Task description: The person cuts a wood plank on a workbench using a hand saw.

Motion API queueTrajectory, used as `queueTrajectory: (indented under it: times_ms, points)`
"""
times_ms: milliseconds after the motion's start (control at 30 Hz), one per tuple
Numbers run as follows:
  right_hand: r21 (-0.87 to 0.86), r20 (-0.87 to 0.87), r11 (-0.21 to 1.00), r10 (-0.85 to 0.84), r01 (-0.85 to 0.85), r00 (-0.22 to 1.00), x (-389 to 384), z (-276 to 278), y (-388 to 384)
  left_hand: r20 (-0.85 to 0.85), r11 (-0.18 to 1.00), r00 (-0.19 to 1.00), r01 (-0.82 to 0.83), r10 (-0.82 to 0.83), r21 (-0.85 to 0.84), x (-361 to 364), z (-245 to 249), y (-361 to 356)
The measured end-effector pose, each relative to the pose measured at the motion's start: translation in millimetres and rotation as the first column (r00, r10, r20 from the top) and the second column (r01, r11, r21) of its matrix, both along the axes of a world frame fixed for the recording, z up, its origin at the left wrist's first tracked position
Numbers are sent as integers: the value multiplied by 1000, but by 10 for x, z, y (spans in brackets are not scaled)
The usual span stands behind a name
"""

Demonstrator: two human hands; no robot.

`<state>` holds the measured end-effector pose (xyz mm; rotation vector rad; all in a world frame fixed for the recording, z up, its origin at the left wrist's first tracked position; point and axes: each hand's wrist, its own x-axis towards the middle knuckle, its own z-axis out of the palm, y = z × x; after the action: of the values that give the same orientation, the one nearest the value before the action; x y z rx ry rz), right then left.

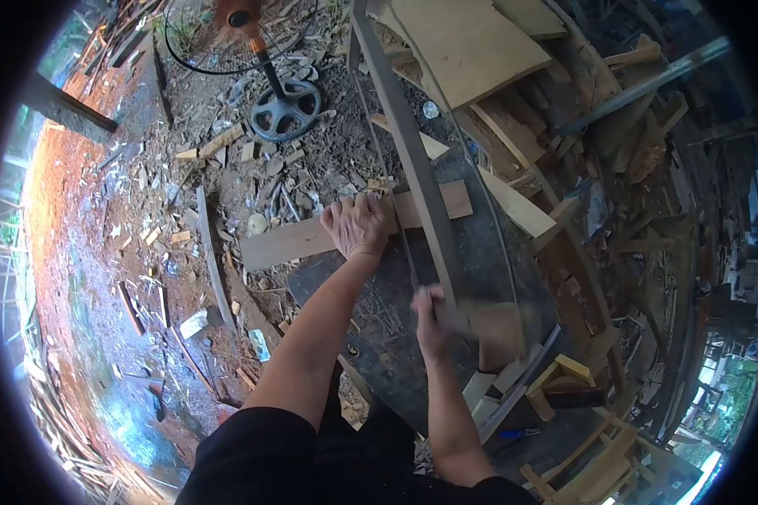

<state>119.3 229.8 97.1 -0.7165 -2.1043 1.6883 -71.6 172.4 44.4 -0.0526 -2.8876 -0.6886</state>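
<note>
While the plank (290, 241) lay crosswise on the dark workbench (387, 345), the left hand (358, 225) pressed down on its middle, fingers unclenched and laid flat over the wood. Just right of that hand, the frame saw (413, 160) crossed the plank. On the near side of the plank, the right hand (432, 318), blurred, was clenched around the saw's near end. Beyond the plank stood a fan base (285, 109) among wood chips.
</note>
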Motion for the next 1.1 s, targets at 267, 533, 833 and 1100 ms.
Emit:
queueTrajectory:
  times_ms: [267,533,833,1100]
  points:
    - [313,21,948,57,-61,998,810,-155,49,-8,1000,1000,-16,16,24,-9,-25,17]
    - [224,110,972,45,-69,993,224,-116,41,-17,1000,1000,-4,4,6,-6,-13,-5]
    - [-87,-136,996,-8,-4,991,1073,-132,-2,27,1000,1000,-1,1,8,-17,37,-2]
    - [-231,-123,970,-102,72,987,257,52,-23,-5,999,999,-35,35,-24,-2,-1,21]
